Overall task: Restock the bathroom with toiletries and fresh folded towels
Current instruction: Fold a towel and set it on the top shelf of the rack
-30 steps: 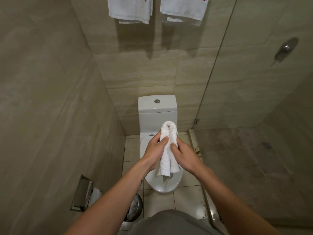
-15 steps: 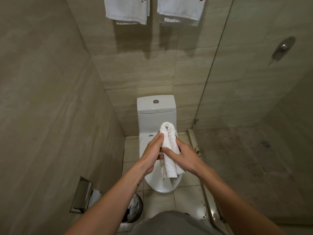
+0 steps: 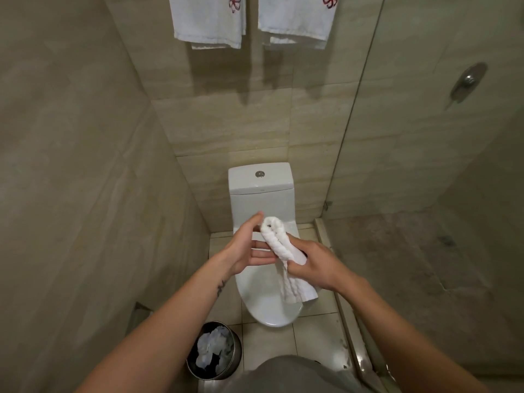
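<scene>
A small white towel (image 3: pixel 279 245), rolled and doubled over, hangs in the air above the closed toilet lid (image 3: pixel 269 296). My right hand (image 3: pixel 314 265) grips its middle, fingers curled round it, and the loose ends dangle below. My left hand (image 3: pixel 249 245) lies flat against the towel's left side with straight fingers. Two white towels with red flower marks (image 3: pixel 209 21) (image 3: pixel 295 21) hang on the wall above the cistern (image 3: pixel 261 188).
A metal bin (image 3: pixel 214 350) with crumpled paper stands on the floor left of the toilet. A glass shower screen (image 3: pixel 354 131) closes off the shower area on the right, with a raised sill (image 3: pixel 334 279) at floor level. Tiled walls stand close on the left.
My left hand has let go of the towel and opened flat beside it. My right hand has taken the grip round the towel's middle and tilted it leftward.
</scene>
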Motion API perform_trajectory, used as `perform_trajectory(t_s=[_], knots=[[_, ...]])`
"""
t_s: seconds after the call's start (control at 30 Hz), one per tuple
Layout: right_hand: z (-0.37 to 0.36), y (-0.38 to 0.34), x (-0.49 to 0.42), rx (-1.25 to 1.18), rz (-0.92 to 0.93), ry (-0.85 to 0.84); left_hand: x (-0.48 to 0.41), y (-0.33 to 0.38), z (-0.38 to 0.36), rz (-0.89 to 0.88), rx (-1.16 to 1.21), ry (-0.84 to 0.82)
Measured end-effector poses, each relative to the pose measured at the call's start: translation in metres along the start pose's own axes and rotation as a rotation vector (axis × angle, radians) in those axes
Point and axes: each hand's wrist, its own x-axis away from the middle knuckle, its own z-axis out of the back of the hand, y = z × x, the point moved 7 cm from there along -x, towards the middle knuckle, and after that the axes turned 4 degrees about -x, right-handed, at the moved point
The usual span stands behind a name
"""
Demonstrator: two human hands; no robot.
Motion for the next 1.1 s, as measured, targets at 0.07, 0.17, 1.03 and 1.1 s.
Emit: perform_trajectory(t_s=[0.07,0.17,1.03,1.1], knots=[[-0.002,0.002,0.000,0.061,0.051,-0.028,-0.004,-0.003,0.001,0.086,-0.046,0.004],[-0.004,0.007,0.001,0.071,0.071,-0.061,-0.009,-0.010,-0.009,0.134,-0.127,-0.009],[-0.048,0.097,0.038,-0.892,-0.926,-0.211,-0.006,-0.019,0.006,0.139,0.080,-0.008],[-0.052,0.093,0.040,-0.986,-0.957,-0.267,-0.005,-0.018,0.005,0.141,0.102,-0.017]])
